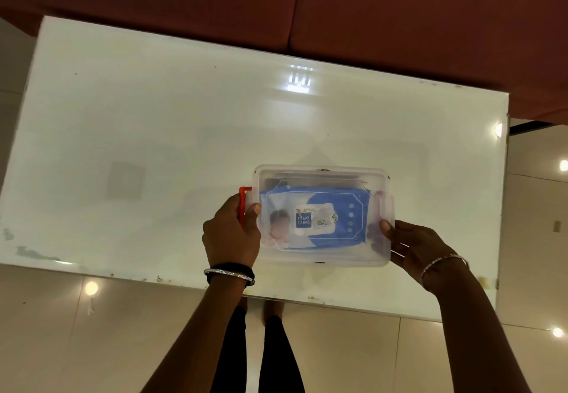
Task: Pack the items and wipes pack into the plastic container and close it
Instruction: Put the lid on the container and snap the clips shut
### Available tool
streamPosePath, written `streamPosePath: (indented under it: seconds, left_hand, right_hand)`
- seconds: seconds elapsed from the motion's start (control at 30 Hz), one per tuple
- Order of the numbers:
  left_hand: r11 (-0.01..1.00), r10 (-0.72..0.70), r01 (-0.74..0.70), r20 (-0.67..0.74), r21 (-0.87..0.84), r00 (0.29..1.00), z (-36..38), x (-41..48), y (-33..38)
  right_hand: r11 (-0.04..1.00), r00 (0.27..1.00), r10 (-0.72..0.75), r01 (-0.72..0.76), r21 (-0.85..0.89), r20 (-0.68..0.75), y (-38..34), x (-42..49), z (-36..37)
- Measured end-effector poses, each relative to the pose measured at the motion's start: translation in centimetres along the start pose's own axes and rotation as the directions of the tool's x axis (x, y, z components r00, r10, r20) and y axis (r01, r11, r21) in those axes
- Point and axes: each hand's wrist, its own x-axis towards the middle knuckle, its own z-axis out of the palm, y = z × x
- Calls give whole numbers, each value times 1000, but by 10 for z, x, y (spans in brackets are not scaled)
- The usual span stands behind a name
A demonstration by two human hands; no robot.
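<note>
A clear plastic container (322, 174) rests on the white table (153, 131), near its front edge, with its translucent lid on top. Through the lid I see a blue wipes pack (335, 226) lying flat inside; any other items are hidden. A red clip (244, 191) sticks out at the left end. My left hand (230, 235) grips that left end, thumb on the lid and fingers over the clip. At the right end, my right hand (412, 246) holds the container, thumb pressed on the lid edge by the right clip (384, 200).
Behind the table's far edge stands a dark red sofa (399, 8). Glossy tiled floor (61, 331) lies in front and to the right, with my legs (261, 355) just below the table's front edge.
</note>
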Motion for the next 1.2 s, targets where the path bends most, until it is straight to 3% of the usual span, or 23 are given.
streamPosePath:
  seconds: [0.17,0.3,0.37,0.53,0.67,0.83,1.0,1.2]
  left_hand:
    - [992,29,-31,25,125,999,2,-6,12]
    - [906,45,-77,85,417,995,5,-8,18]
    - [891,28,-69,96,450,995,6,-8,20]
    - [893,75,-110,97,436,992,3,-8,17]
    - [916,82,-116,103,384,991,2,-7,16]
    - [940,115,-135,81,313,990,1,-7,11]
    - [963,132,-143,61,226,989,-1,-8,7]
    - [987,143,-146,56,62,988,-5,-8,0]
  right_hand:
    - [1000,1000,-27,27,6,2,-4,0,-8]
    - [996,996,-89,89,8,17,-6,-2,0]
    - [989,989,-149,149,-11,-14,-6,-4,6]
    - [944,928,-311,275,-182,-206,5,-9,22]
    - [895,851,-391,261,-363,-350,11,-8,32]
    - [688,623,-641,208,-696,-448,21,-16,58]
    - [661,565,-678,188,-726,-471,28,-15,64]
    - [684,516,-702,299,-665,-490,34,-19,69]
